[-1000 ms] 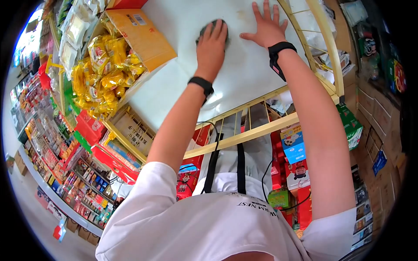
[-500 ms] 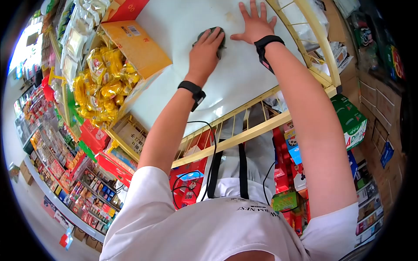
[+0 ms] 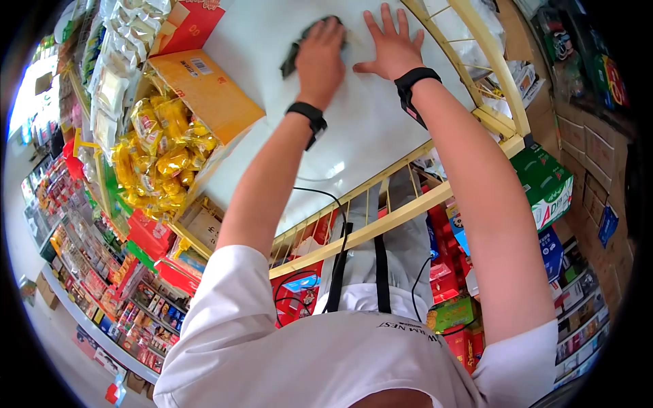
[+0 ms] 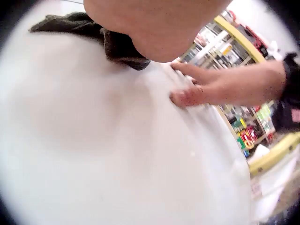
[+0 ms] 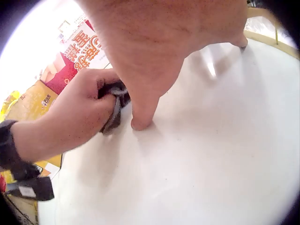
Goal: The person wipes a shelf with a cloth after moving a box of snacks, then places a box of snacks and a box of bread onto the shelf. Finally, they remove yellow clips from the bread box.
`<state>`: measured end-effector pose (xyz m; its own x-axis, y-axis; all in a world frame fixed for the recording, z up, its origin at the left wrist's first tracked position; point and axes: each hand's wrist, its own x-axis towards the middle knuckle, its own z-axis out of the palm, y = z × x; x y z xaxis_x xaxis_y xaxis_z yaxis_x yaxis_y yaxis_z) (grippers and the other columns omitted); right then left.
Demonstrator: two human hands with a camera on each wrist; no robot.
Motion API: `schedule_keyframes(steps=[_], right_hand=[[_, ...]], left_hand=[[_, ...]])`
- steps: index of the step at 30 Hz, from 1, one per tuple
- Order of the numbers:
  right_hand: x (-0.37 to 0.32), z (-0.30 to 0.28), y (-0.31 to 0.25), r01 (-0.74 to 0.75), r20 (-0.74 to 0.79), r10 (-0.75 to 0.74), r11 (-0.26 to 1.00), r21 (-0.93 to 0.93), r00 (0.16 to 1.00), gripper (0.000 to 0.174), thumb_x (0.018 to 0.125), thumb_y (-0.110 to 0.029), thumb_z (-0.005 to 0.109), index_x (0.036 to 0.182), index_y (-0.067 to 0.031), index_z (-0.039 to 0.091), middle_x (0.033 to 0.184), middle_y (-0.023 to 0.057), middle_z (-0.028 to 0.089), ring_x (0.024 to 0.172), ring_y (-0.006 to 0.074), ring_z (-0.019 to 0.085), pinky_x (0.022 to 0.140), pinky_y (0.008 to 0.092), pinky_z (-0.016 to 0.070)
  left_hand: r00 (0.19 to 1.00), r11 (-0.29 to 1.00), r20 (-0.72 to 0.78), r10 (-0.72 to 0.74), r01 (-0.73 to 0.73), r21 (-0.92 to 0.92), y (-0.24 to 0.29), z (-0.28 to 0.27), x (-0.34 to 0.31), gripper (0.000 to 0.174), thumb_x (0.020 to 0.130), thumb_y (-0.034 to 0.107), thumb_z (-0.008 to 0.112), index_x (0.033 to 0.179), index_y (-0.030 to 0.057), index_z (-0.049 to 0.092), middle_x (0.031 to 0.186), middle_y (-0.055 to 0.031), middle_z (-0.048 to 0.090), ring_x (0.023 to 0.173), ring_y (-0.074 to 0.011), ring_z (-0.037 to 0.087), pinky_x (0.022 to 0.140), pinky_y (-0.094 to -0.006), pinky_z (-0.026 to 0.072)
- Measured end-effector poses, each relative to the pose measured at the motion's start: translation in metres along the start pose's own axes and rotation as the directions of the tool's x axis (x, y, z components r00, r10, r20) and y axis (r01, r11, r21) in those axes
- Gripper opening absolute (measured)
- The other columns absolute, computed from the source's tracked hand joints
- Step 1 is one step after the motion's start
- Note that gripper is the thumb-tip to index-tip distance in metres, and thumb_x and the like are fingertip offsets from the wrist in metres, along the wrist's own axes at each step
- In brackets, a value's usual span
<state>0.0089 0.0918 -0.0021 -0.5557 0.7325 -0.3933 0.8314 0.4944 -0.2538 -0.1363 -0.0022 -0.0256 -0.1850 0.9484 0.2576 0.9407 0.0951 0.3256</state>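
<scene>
Seen from the wearer's head, two bare hands work over a white tabletop (image 3: pixel 367 115). The left hand (image 3: pixel 321 64) grips a dark cloth (image 3: pixel 292 58), its fingers bent over it; from the right wrist, folds of the cloth show between thumb and fingers. The cloth lies on the tabletop, under the left hand and poking out on its left side. Half a second ago it sat bunched mostly beneath the fingers; now a longer end trails out to the left, and the left hand has slid farther from the wearer's body, drawing nearly level with the right.

The right hand (image 3: pixel 394 51) has hardly moved against the tabletop. Its fingers are spread and it holds nothing; the thumb points toward the left hand, its tip resting on the surface. The two hands are near each other but apart, the left wrist in one black wristband (image 3: pixel 309 119), the right in another.

Left of the left hand stands an orange box flap (image 3: pixel 211 88), with yellow-wrapped packets (image 3: pixel 163 160) beyond it. A pale yellow rail (image 3: pixel 408 211) runs along the table edge nearest the wearer, closer to the body than both hands.
</scene>
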Motion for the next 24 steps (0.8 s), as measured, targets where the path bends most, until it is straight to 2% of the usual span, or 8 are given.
schedule_keyframes(steps=[4, 6, 9, 14, 16, 17, 21, 24], right_hand=[[0.005, 0.005, 0.002, -0.011, 0.027, 0.014, 0.994, -0.11, 1.0, 0.121, 0.074, -0.058, 0.084, 0.166, -0.0317, 0.011, 0.174, 0.0069, 0.001, 0.159, 0.0376, 0.001, 0.117, 0.0736, 0.0209], [0.006, 0.006, 0.001, -0.007, -0.023, 0.006, 0.996, -0.084, 1.0, 0.118, 0.071, -0.056, 0.086, 0.164, -0.0307, 0.018, 0.173, 0.0057, 0.007, 0.159, 0.0352, 0.005, 0.115, 0.0753, 0.0202], [0.005, 0.007, 0.001, -0.01, -0.022, 0.009, 0.997, -0.076, 1.0, 0.117, 0.071, -0.056, 0.085, 0.164, -0.0307, 0.019, 0.173, 0.0054, 0.008, 0.159, 0.0353, 0.005, 0.116, 0.0751, 0.0197], [-0.001, 0.001, 0.001, -0.006, -0.052, 0.004, 0.999, -0.041, 0.999, 0.117, 0.071, -0.054, 0.087, 0.164, -0.03, 0.021, 0.173, 0.0056, 0.009, 0.159, 0.0349, 0.006, 0.116, 0.0746, 0.018], [-0.008, -0.02, -0.005, -0.012, 0.101, 0.013, 1.0, -0.004, 0.995, 0.12, 0.07, -0.06, 0.085, 0.164, -0.0207, 0.022, 0.172, 0.0131, 0.011, 0.158, 0.0378, 0.01, 0.12, 0.0694, 0.0171], [-0.012, -0.021, -0.004, 0.01, 0.058, -0.012, 0.999, 0.047, 0.998, 0.118, 0.07, -0.058, 0.086, 0.164, -0.0202, 0.024, 0.172, 0.0129, 0.011, 0.158, 0.0374, 0.01, 0.12, 0.0696, 0.0172], [-0.005, -0.016, -0.004, -0.024, 0.102, 0.02, 0.999, 0.033, 0.995, 0.116, 0.071, -0.056, 0.086, 0.163, -0.02, 0.026, 0.172, 0.0132, 0.012, 0.158, 0.0378, 0.01, 0.12, 0.0701, 0.0171], [-0.007, -0.007, -0.004, -0.008, 0.023, 0.007, 1.0, 0.017, 1.0, 0.117, 0.071, -0.055, 0.087, 0.163, -0.02, 0.025, 0.172, 0.0132, 0.012, 0.158, 0.0379, 0.009, 0.12, 0.0707, 0.0162]], left_hand=[[0.985, 0.995, 0.139, 0.098, -0.101, 0.014, 0.029, -0.014, -0.03, 0.053, 0.08, -0.004, 0.061, 0.132, 0.007, 0.064, 0.145, -0.0053, 0.059, 0.134, -0.0291, 0.054, 0.104, -0.0419, 0.05], [0.963, 0.976, 0.2, 0.181, -0.2, 0.082, 0.021, -0.022, -0.024, 0.055, 0.081, -0.002, 0.063, 0.134, 0.0115, 0.064, 0.147, -0.0036, 0.057, 0.134, -0.0272, 0.054, 0.103, -0.0412, 0.0511], [0.951, 0.977, 0.267, 0.156, -0.188, 0.102, 0.006, -0.025, -0.004, 0.057, 0.082, 0.0, 0.063, 0.136, 0.0158, 0.063, 0.148, -0.0022, 0.055, 0.132, -0.0271, 0.054, 0.102, -0.0406, 0.0509], [0.975, 0.978, 0.196, 0.103, -0.135, 0.16, 0.02, -0.021, -0.015, 0.057, 0.082, 0.001, 0.064, 0.137, 0.016, 0.062, 0.142, -0.003, 0.055, 0.125, -0.0283, 0.052, 0.099, -0.0421, 0.0488], [0.976, 0.972, 0.214, 0.034, -0.082, 0.221, 0.025, -0.02, -0.027, 0.057, 0.083, 0.001, 0.062, 0.139, 0.0147, 0.06, 0.139, -0.0048, 0.055, 0.123, -0.0297, 0.053, 0.097, -0.0429, 0.0488], [0.976, 0.972, 0.216, 0.034, -0.082, 0.22, 0.024, -0.021, -0.032, 0.057, 0.083, 0.001, 0.062, 0.139, 0.0147, 0.06, 0.139, -0.0048, 0.055, 0.123, -0.0297, 0.053, 0.097, -0.0429, 0.0488], [0.969, 0.942, 0.215, 0.12, -0.179, 0.285, 0.013, -0.017, -0.021, 0.057, 0.085, 0.004, 0.061, 0.141, 0.0135, 0.057, 0.138, -0.0062, 0.055, 0.121, -0.0307, 0.053, 0.094, -0.043, 0.0489], [0.968, 0.925, 0.22, 0.117, -0.187, 0.331, 0.013, -0.01, -0.005, 0.058, 0.085, 0.006, 0.062, 0.142, 0.0133, 0.056, 0.139, -0.0057, 0.054, 0.123, -0.0303, 0.052, 0.094, -0.0434, 0.0484]])
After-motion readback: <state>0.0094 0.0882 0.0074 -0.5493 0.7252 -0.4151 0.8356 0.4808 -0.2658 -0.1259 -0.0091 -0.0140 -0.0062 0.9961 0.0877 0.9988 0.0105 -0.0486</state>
